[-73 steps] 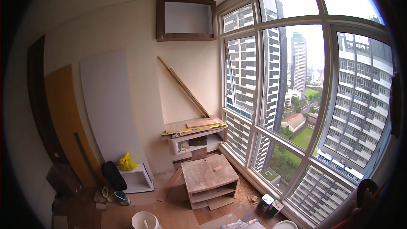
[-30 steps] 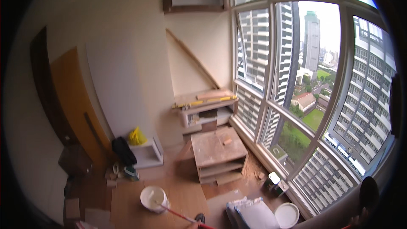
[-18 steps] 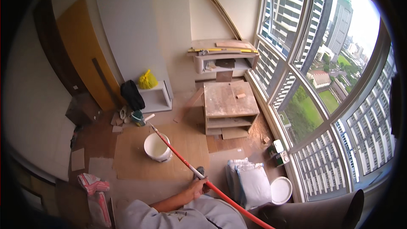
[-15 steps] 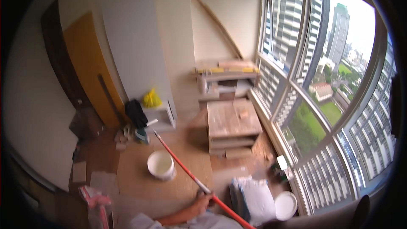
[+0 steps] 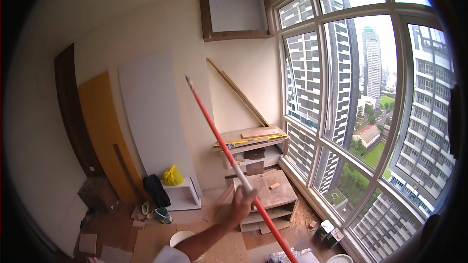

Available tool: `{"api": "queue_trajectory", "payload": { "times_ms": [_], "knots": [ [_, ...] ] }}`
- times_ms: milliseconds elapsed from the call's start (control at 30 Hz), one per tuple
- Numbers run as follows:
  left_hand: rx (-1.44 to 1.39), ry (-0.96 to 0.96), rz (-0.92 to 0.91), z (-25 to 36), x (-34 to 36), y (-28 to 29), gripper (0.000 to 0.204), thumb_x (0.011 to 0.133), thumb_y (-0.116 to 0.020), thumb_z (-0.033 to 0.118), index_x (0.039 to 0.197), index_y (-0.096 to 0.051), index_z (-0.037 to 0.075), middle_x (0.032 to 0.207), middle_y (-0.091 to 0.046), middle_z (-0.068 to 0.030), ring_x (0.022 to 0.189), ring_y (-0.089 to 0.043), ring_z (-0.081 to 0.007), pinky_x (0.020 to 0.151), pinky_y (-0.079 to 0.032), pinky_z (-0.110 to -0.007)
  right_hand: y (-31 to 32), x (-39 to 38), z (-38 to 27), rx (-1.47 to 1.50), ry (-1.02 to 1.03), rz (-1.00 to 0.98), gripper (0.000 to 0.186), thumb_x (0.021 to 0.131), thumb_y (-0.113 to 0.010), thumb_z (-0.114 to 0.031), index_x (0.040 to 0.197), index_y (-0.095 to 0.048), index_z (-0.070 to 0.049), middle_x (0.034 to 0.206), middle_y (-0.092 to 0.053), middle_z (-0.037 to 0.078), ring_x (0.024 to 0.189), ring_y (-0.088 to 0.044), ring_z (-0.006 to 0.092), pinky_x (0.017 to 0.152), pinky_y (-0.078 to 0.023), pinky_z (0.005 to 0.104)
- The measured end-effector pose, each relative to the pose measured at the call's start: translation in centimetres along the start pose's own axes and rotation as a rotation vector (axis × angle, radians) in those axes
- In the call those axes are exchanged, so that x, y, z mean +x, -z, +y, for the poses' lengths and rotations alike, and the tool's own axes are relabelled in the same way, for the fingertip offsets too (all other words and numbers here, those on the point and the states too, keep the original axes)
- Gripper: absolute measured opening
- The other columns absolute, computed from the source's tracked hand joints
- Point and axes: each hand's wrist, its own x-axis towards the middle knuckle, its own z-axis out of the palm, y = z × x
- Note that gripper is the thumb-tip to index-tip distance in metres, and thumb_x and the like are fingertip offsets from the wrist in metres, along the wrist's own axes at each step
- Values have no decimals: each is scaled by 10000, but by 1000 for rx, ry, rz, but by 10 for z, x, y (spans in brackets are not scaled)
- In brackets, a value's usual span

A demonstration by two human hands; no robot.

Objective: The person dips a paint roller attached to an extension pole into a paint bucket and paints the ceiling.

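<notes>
Clenching the pole just below its pale band, the left hand sits at the picture's centre-low; the right hand's state cannot be told. The forearm lies toward 8 o'clock from the hand, partly covering a white bucket. Mostly red, the pole slants from 5 o'clock up to 11, its tip before the wall; whether they touch cannot be told. At 2 o'clock, a cabinet carries a wood block; tins stand between 3 and 4. At 10, a yellow bag tops a white box. Farther, at 12, a level lies on a shelf; sticks lean above, below a cupboard. Towers rise outside between 1 and 2.
</notes>
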Motion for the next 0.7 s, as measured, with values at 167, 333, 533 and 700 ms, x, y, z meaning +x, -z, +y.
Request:
{"api": "queue_trajectory", "payload": {
  "times_ms": [167,333,533,700],
  "knots": [
    [-134,-69,-2,83,111,3,261,1005,-625,299,995,-515,63,747,-603,-38,570,-552,-115,509,-468,-275,-93,46,-73,21,341,79,298,892,-605,-265,1147,-741,-192,1033,-733,147,953,-688,360,823,-531,461],
    [-196,-147,29,171,211,15,346,986,-647,366,973,-503,52,762,-612,-79,536,-610,-182,492,-498,-312,-111,51,-175,286,629,-159,251,946,-605,-274,1125,-735,-155,948,-738,146,804,-696,326,703,-539,446],
    [-26,-245,81,256,258,17,343,1019,-588,375,970,-602,36,801,-668,-43,585,-586,-115,505,-466,-277,-94,40,-287,508,719,-185,181,909,-646,-253,1017,-704,-120,896,-712,153,802,-671,341,687,-510,467],
    [67,-267,34,273,263,17,323,1048,-521,379,1059,-640,79,902,-681,-16,726,-632,-121,651,-479,-305,-80,34,-353,664,716,-202,153,878,-680,-235,926,-679,-90,853,-690,158,800,-651,354,673,-486,485]
  ]
}}
